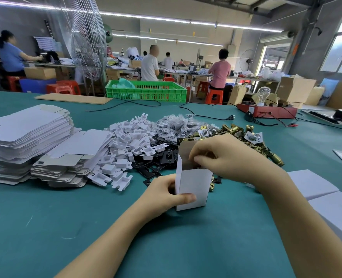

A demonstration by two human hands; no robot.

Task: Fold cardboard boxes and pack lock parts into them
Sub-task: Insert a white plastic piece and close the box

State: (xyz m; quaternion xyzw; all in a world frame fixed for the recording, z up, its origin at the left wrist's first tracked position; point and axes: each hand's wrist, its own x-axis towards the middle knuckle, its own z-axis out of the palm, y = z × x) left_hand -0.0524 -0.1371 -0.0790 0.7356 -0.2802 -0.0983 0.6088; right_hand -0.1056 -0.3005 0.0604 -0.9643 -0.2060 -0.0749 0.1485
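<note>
A small white cardboard box (pixel 193 187) stands upright on the green table (pixel 45 227), its top flap open. My left hand (pixel 164 194) grips the box at its lower left, thumb across the front face. My right hand (pixel 224 157) is over the open top, fingers curled and reaching into the box; what they hold is hidden. Behind lie brass lock parts (pixel 244 133), black plates (pixel 162 163), white plastic inserts (pixel 126 145) and bagged screws (pixel 178 125).
Stacks of flat white box blanks (pixel 29 141) sit at the left. Closed white boxes (pixel 316 183) lie at the right. Further back are a green crate (pixel 146 91), cables, a red tester (pixel 266 111) and several people working at other benches.
</note>
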